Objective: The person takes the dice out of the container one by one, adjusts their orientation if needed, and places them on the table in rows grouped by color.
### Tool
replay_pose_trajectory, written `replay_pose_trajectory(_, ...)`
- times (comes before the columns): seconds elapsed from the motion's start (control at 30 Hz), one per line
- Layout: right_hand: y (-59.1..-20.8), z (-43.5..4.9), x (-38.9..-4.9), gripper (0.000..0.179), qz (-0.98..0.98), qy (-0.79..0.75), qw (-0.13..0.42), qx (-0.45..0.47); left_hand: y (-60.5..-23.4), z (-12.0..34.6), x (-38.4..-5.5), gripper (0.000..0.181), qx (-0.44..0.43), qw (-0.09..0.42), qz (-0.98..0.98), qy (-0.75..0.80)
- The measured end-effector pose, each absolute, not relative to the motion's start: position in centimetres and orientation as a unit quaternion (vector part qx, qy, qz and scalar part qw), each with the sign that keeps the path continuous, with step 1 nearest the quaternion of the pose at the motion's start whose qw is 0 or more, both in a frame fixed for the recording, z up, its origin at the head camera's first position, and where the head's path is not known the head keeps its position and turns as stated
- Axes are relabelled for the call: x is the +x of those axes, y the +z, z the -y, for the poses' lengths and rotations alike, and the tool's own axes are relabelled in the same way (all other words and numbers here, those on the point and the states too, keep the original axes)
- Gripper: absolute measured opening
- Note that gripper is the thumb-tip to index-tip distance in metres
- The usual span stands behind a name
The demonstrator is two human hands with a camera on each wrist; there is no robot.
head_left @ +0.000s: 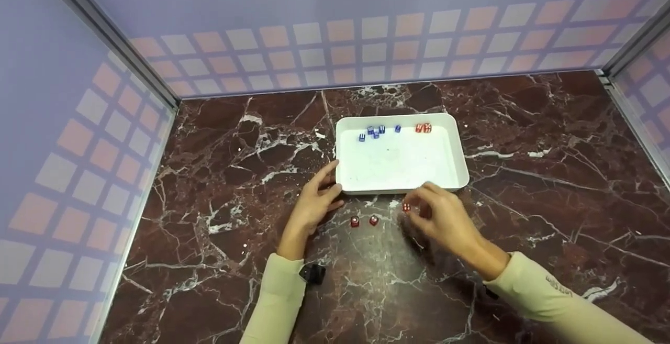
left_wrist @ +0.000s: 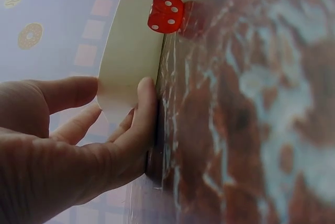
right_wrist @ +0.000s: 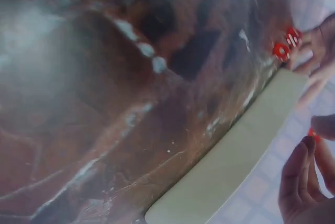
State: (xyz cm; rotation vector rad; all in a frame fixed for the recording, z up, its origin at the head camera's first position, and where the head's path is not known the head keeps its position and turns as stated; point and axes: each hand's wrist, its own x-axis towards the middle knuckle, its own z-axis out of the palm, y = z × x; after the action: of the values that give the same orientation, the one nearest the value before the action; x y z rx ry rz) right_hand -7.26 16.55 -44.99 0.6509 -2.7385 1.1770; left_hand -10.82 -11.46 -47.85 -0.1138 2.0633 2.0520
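Observation:
My right hand (head_left: 445,221) pinches a red die (head_left: 406,207) between thumb and fingers, just in front of the tray's near wall. That die shows only partly between the fingertips in the right wrist view. The white tray (head_left: 463,168) has its left near corner touched by my left hand (head_left: 312,203), whose fingers are spread along the outside. Two more red dice lie on the tabletop before the tray: one die (head_left: 355,221) on the left, another die (head_left: 373,220) beside it. The nearer one is a large translucent red die (left_wrist: 165,13) in the left wrist view.
Inside the tray, several blue dice (head_left: 376,132) sit toward the back left and two red dice (head_left: 423,128) at the back right. Dark red marbled tabletop (head_left: 235,176) surrounds it. Checkered panels (head_left: 366,45) close off the back and both sides.

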Motion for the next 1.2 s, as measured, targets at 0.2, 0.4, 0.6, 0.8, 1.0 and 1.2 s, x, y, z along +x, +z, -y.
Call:
replay_pose_trajectory(0.2, -46.5, -16.3, -6.7, 0.023, 0.903, 0.365, 0.011, 0.227, -47.7, 11.2, -10.9, 0.060, -0.040, 0.117, -0.708, 0.696)
replay_pose_trajectory(0.4, -47.6, -15.8, -7.0, 0.019, 0.901, 0.370, -0.011, 0.225, -47.7, 11.3, -11.0, 0.063, -0.045, 0.120, -0.705, 0.697)
replay_pose_trajectory(0.6, -48.3, -15.5, -7.4, 0.018, 0.895, 0.385, -0.046, 0.221, -47.8, 11.5, -11.1, 0.065, -0.054, 0.127, -0.702, 0.699)
replay_pose_trajectory(0.8, -48.4, -15.3, -7.9, 0.018, 0.889, 0.397, -0.059, 0.222, -47.8, 11.6, -11.3, 0.068, -0.062, 0.140, -0.694, 0.703)
replay_pose_trajectory(1.0, -48.4, -14.9, -8.2, 0.017, 0.889, 0.393, -0.059, 0.227, -47.9, 11.6, -11.2, 0.071, -0.071, 0.146, -0.688, 0.707)
replay_pose_trajectory(1.2, -48.3, -14.8, -8.4, 0.018, 0.893, 0.389, -0.072, 0.217, -47.9, 11.5, -11.2, 0.070, -0.076, 0.145, -0.688, 0.707)
